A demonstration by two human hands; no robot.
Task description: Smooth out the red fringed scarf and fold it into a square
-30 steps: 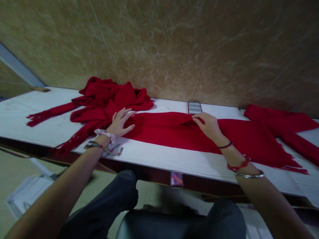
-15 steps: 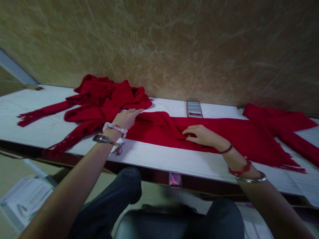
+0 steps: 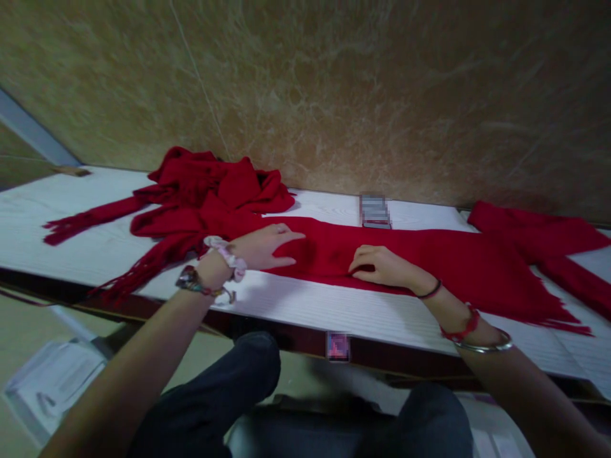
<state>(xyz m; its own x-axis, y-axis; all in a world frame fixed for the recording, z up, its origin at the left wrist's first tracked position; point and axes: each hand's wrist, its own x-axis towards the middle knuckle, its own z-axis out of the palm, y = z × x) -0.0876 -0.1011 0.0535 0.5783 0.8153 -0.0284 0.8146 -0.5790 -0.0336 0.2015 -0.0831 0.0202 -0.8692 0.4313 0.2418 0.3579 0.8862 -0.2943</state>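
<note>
A red fringed scarf (image 3: 449,254) lies lengthwise along the white table, its fringe toward the right end. Over its left part, my left hand (image 3: 260,247) is open, with thumb and forefinger stretched apart above the cloth. My right hand (image 3: 384,266) rests on the middle of the scarf near its front edge. Its fingertips and thumb come together in a pinch on the cloth. Left of my left hand is a rumpled heap of red scarves (image 3: 214,184), with two fringed ends trailing toward the table's left side.
Another red cloth (image 3: 534,232) lies folded at the table's right end. A small blurred-out object (image 3: 375,211) stands behind the scarf near the marble-patterned wall (image 3: 334,95). The white table (image 3: 296,302) is narrow, and a white container (image 3: 55,381) sits low at the left.
My left hand has moved right and toward me, its fingers now spread over the scarf. The fold between the hands has flattened. My right hand stays nearly in place.
</note>
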